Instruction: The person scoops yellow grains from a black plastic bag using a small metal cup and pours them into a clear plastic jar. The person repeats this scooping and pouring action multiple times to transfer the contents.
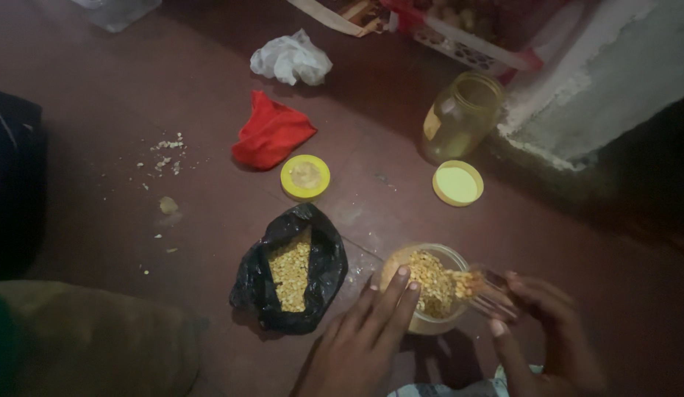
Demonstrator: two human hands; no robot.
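Observation:
A clear jar (pixel 435 322) heaped with yellow split lentils (pixel 429 283) stands on the dark red floor. My left hand (pixel 360 342) rests against its left side, fingers on the rim. My right hand (pixel 542 327) holds a small clear cup (pixel 487 288) tipped over the jar's right rim, with lentils spilling from it. The cup is blurred. To the left lies an open black plastic bag (pixel 323 276) with more lentils (pixel 292 268) inside.
Two yellow lids (pixel 305 177) (pixel 457 183) lie beyond the jar. An empty clear jar (pixel 462 114) stands by a pale concrete step (pixel 599 81). A red cloth (pixel 271 133), a crumpled white bag (pixel 292 59), a basket (pixel 460 33) and scattered crumbs (pixel 165 154) are farther off.

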